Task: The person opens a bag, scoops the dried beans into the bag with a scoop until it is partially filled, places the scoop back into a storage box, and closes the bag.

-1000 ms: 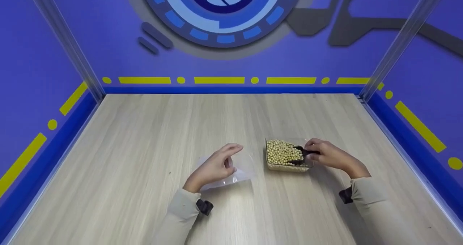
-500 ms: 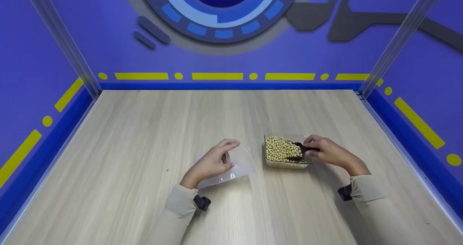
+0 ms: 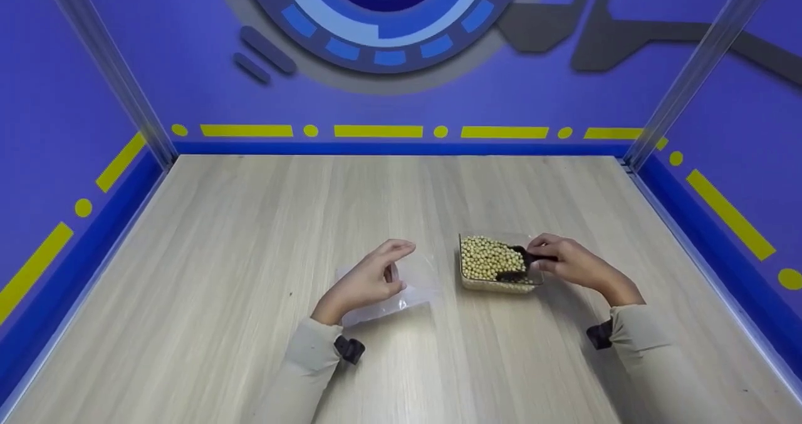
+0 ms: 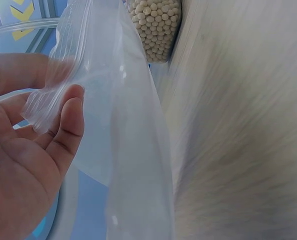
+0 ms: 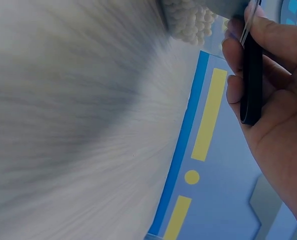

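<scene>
A clear box of pale round beans (image 3: 492, 262) sits on the wooden table (image 3: 250, 236), right of centre. My right hand (image 3: 564, 262) grips the handle of a black scoop (image 3: 519, 266) whose bowl lies in the beans; the black handle (image 5: 251, 70) shows between the fingers in the right wrist view. My left hand (image 3: 369, 280) pinches the edge of a clear plastic bag (image 3: 401, 292) lying left of the box. In the left wrist view the bag (image 4: 123, 130) hangs from finger and thumb, with the beans (image 4: 156, 25) beyond it.
Blue walls with yellow stripes (image 3: 379, 131) close the table at the back and both sides. Metal posts (image 3: 689, 73) stand at the rear corners. Bare wood lies in front of and behind the hands.
The view shifted slightly. Both hands stay almost where they were; the right hand and scoop moved a little within the bean box.
</scene>
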The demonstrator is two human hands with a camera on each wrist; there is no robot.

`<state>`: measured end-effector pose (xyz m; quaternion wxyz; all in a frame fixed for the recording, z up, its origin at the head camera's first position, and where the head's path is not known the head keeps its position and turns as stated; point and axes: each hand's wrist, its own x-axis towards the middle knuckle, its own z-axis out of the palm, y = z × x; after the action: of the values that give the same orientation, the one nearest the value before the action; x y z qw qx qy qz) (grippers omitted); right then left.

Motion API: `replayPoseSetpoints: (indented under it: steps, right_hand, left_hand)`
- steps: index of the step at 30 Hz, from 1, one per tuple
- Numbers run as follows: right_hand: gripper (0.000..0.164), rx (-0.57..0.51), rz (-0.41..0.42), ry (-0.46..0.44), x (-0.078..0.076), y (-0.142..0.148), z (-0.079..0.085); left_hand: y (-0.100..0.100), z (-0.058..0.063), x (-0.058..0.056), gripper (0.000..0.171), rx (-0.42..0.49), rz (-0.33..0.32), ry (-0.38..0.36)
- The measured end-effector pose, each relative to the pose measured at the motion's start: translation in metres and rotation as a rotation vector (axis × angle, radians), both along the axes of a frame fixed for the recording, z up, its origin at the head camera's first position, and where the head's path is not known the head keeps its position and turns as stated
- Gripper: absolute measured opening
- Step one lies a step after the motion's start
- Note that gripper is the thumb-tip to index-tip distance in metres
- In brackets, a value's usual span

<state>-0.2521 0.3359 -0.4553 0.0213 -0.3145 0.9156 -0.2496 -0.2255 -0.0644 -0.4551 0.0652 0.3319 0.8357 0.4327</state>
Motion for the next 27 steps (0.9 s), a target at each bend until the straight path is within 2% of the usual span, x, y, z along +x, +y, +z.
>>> replayPoseSetpoints:
  steps: [7,14,27]
  right_hand:
    - [0.027,-0.035,-0.027,-0.022,0.0012,0.0019,-0.0028]
    - [0.034,-0.08,-0.099,-0.121,0.0026,0.0029,-0.0062]
    - [0.035,-0.143,-0.109,-0.098,0.0045,0.0033,-0.0096]
  left_hand:
    - [0.0,0.0,0.0006,0.061,0.009,0.005,-0.006]
    - [-0.0008,-0.0006,0.0007,0.059,0.023,-0.006,-0.041]
    - [-0.0001,-0.0001,0.0014,0.054,0.006,0.009,0.008]
